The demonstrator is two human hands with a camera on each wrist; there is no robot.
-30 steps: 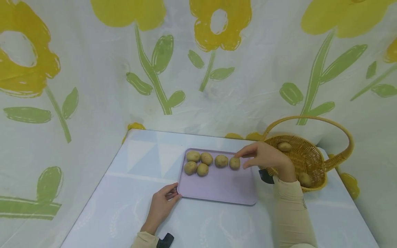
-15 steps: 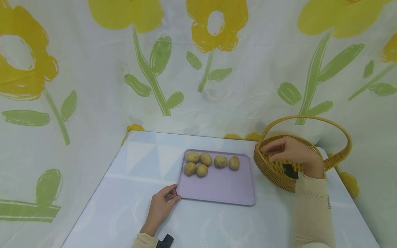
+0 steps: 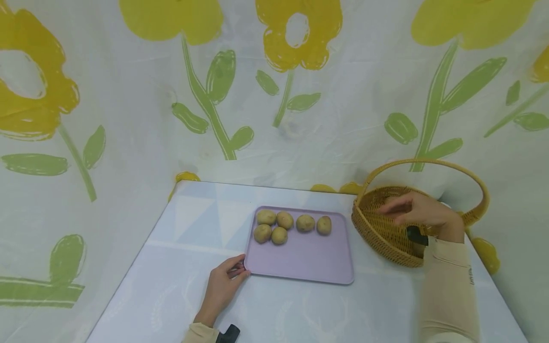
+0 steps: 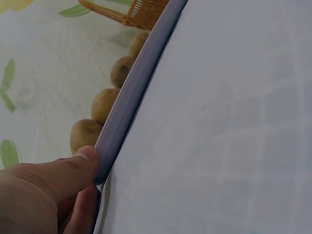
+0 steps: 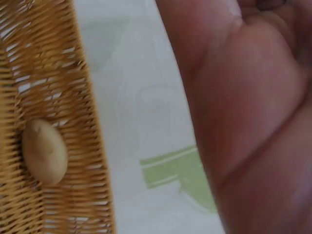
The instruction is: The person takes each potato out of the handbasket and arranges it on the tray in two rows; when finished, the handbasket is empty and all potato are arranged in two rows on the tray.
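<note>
My left hand [image 3: 224,282] pinches the near left corner of a lilac rectangular tray [image 3: 300,262]. In the left wrist view its thumb [image 4: 78,165] lies over the tray's rim, with a finger beneath. Several potatoes [image 3: 305,223] lie in the tray, along its far side and at the left. Over the wicker basket [image 3: 373,238] hangs my right hand [image 3: 424,209], fingers loosely bent and holding nothing. A potato [image 5: 45,152] rests inside the basket in the right wrist view. In the head view the hand and wrist hide part of the basket's inside.
The basket's tall arched handle [image 3: 429,163] rises above the right hand. A pale blue and white patterned table [image 3: 171,286] lies under everything. Behind it hangs a white cloth [image 3: 334,143] printed with yellow flowers.
My right hand has moved right, from beside the rightmost potato on the tray to over the basket. The left hand stays at the tray corner.
</note>
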